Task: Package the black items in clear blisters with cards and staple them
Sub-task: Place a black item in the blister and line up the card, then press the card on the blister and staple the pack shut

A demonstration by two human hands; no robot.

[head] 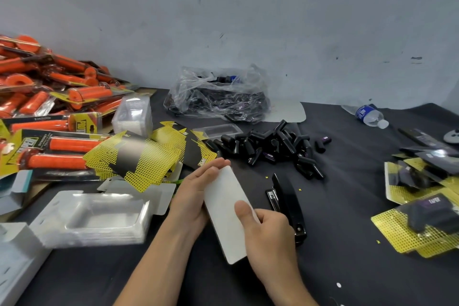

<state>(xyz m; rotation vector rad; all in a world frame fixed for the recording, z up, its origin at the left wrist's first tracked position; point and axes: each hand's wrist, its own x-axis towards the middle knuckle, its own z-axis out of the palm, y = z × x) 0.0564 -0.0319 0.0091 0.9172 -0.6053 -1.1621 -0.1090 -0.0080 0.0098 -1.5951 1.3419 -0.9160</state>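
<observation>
Both my hands hold a white card, blank side up, above the black table. My left hand lies along its left edge with straight fingers. My right hand pinches its right edge, thumb on top. A black stapler lies just right of the card. A heap of loose black items sits behind it. Yellow-and-black printed cards are fanned out at left centre. A stack of clear blisters rests at the front left.
Orange packaged grips are piled at the far left. A clear plastic bag of black parts stands by the wall. Finished yellow packs lie at the right. A water bottle lies at the back right.
</observation>
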